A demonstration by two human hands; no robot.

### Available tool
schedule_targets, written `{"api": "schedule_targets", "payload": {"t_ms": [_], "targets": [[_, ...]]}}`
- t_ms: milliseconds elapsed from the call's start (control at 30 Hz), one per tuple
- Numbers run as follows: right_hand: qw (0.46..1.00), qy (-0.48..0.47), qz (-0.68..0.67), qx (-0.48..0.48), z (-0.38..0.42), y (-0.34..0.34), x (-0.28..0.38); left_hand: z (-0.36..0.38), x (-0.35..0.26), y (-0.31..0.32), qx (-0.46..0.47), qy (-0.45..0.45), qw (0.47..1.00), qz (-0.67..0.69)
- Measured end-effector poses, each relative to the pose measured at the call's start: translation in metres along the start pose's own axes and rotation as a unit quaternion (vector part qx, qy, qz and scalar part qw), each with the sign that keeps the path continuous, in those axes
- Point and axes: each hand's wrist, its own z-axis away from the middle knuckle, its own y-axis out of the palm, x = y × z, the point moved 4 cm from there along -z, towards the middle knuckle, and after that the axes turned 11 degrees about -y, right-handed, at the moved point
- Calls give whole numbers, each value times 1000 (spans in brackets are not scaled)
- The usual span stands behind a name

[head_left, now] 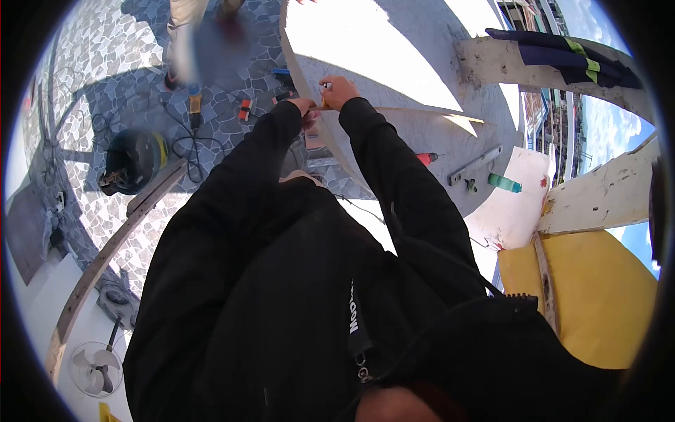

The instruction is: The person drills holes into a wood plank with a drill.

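Note:
My left hand is closed at the curved edge of a large pale panel, on the near end of a thin yellow strip that looks like a tape measure. The strip runs rightward across the panel, its far end bright in the sun. Just above it, my right hand rests over the panel with fingers curled round a small thing with a pale tip, too small to name. The two hands are close together.
A red-tipped tool, a metal level and a green bottle lie on the panel. Left are a dark bucket, a curved wooden strip, cables and a fan. Another person's leg stands at the top.

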Motion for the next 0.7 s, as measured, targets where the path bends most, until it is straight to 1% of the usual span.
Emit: {"api": "schedule_targets", "payload": {"t_ms": [100,167,200,267,333,367,500,567,633,700], "targets": [[1000,-2,4,19,-2,-6,0,9,-4,-5,-5,-23,1000,5],[1000,-2,-5,26,-3,-11,4,7,-6,-4,44,-68,996,47],[1000,-4,-11,23,-2,-13,4,10,-6,-2,43,-68,996,39],[1000,-4,-19,13,-2,-16,3,17,-10,-1,-3,-44,999,7],[997,14,-69,20,-1,-17,1,25,-14,-1,12,-36,999,-30],[997,19,-71,16,0,-18,1,29,-15,-1,28,-29,997,-59],[994,25,-106,33,2,-25,9,24,-17,-1,39,-52,996,-59],[992,26,-115,33,2,-30,14,25,-20,-1,26,-25,997,-63],[996,3,-86,32,3,-34,16,33,-20,3,8,-20,997,-75],[995,10,-100,27,1,-34,16,38,-21,4,-10,-14,996,-85]]}}
